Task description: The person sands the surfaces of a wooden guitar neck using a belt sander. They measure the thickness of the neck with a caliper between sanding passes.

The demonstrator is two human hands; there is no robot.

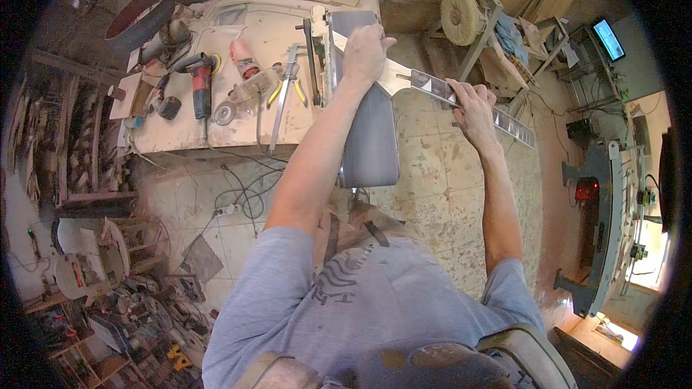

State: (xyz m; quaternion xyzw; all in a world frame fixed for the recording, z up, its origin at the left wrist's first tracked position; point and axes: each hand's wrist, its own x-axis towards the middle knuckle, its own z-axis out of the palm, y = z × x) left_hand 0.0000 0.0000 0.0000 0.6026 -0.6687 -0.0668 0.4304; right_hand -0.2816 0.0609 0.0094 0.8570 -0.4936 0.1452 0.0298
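While the right hand [473,106] grips the fretted neck [431,86], left hand [364,54] clasping its left end, sanding belt [371,145] beneath.

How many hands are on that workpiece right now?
2: the bare left hand is on the wide end of the pale wooden instrument neck, over the grey sanding belt; the bare right hand grips its dark, inlaid fretboard. No other hand shows.

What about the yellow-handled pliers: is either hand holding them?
No, the yellow-handled pliers lie on the workbench, while the left hand and right hand are both on the fretted neck.
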